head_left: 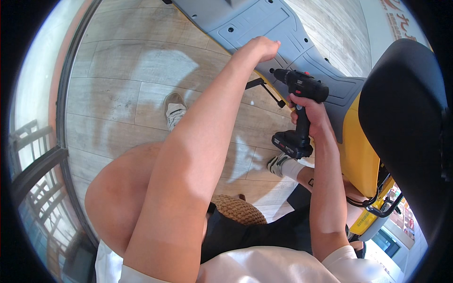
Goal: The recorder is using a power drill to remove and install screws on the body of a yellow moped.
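Biggest first: a yellow-and-grey scooter (361,141), its yellow panel just right of the right grip (312,113), its black seat (406,85) farther right and higher. The grey footboard (257,23) runs up and away to the left, passing behind the left grip (264,48), whose fingers curl out of sight; can't tell whether they pinch anything. And there's the cordless drill (306,87), handle wrapped by the right grip! Matte black, little red accents, motor housing above that grip, chunky battery (292,145) below, chuck (281,75) pointing left. Right beside the chuck, a small dark fixing point (272,70) near the footboard's edge; contact can't be made out. Looks like fastener work, lining-up stage, I'd judge; the next move calls for a square, steady drill.
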Action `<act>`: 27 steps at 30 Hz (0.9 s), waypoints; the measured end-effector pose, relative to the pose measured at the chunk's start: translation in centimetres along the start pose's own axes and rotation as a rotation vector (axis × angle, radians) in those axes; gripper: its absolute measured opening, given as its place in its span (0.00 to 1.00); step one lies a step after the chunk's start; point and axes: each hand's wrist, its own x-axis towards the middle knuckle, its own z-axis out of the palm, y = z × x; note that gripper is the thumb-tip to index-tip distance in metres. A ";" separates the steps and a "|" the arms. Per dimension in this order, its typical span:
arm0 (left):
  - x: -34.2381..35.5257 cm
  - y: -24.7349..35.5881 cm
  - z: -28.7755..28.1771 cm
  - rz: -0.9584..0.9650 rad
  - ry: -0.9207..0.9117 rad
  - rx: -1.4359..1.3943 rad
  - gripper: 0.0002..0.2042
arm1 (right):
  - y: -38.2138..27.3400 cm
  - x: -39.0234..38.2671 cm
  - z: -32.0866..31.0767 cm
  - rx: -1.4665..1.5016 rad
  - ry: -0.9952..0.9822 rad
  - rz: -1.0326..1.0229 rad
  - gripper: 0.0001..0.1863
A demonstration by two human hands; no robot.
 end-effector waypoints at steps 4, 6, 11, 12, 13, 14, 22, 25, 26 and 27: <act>0.3 0.0 0.3 -0.006 -0.002 0.006 0.23 | 0.0 0.0 0.3 0.027 0.019 0.010 0.09; 0.6 -0.4 0.4 0.003 -0.001 0.010 0.24 | 0.7 0.3 0.3 0.101 0.027 0.024 0.09; 0.9 -0.7 0.6 0.002 -0.019 0.015 0.24 | 2.3 0.4 0.5 0.214 0.037 0.009 0.09; 1.0 -0.8 0.6 0.013 -0.012 0.030 0.24 | 2.6 0.4 0.6 0.234 0.042 -0.001 0.09; 1.0 -0.9 0.6 0.025 -0.005 0.045 0.24 | 3.0 0.5 0.6 0.235 0.040 -0.003 0.09; 1.0 -1.0 0.6 0.026 -0.006 0.045 0.24 | 3.4 0.5 0.5 0.229 0.041 -0.012 0.08; 0.6 -0.8 0.7 0.001 -0.010 0.101 0.27 | 3.7 -0.1 0.8 0.179 0.006 -0.033 0.12; 0.5 -0.3 0.9 0.004 -0.078 0.200 0.27 | 3.4 -0.2 1.0 0.049 0.041 -0.065 0.12; 0.1 0.3 1.2 0.011 -0.084 0.198 0.27 | 3.4 -0.1 0.6 0.090 0.053 -0.050 0.12; -0.5 0.9 1.6 -0.018 -0.101 0.190 0.25 | 3.4 -0.1 0.3 0.131 0.065 -0.035 0.12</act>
